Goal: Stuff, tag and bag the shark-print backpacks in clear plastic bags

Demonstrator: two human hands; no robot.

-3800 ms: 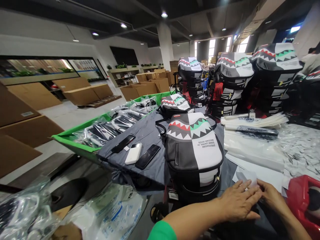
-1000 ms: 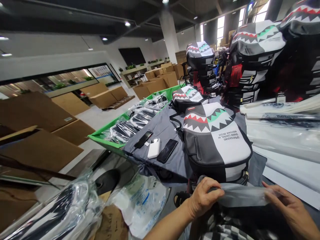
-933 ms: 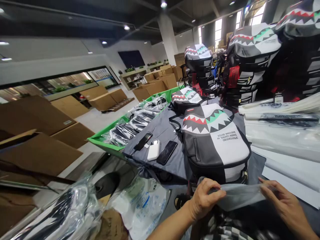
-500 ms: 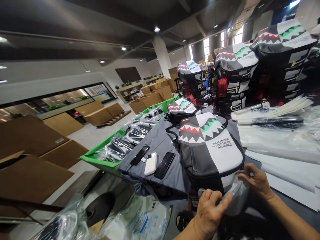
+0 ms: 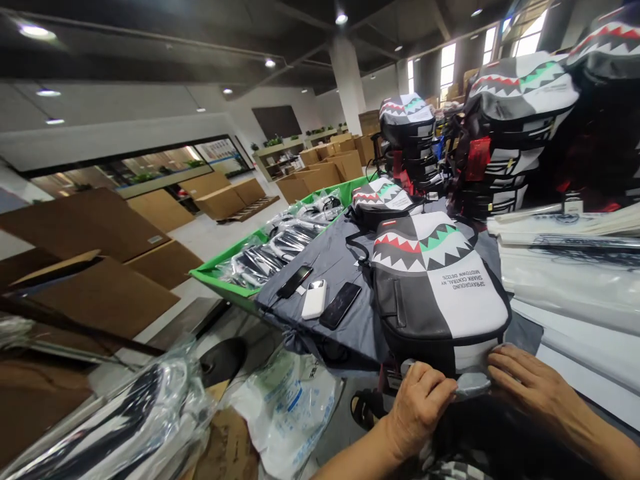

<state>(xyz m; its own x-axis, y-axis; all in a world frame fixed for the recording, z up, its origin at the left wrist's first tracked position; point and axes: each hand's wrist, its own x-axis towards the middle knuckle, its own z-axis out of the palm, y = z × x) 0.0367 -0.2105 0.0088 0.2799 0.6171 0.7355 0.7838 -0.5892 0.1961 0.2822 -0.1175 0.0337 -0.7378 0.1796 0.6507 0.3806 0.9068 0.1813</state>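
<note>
Thin plastic bag (image 5: 473, 383) is held between the hands, against the bottom of one shark-mouth backpack (image 5: 440, 293). It is soft, light and slippery, so it is best taken by its edge. It is gripped by the curled left hand (image 5: 420, 410). The right hand (image 5: 535, 387) is laid just beside it; a grip there cannot be told. Two black phones (image 5: 340, 305) and one white power bank (image 5: 314, 300) are seen past the left hand, on a gray cloth (image 5: 350, 337).

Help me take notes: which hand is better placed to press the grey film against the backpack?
Probably the right hand: its fingers rest on the backpack's edge beside the film; the left hand sits lower.
</note>
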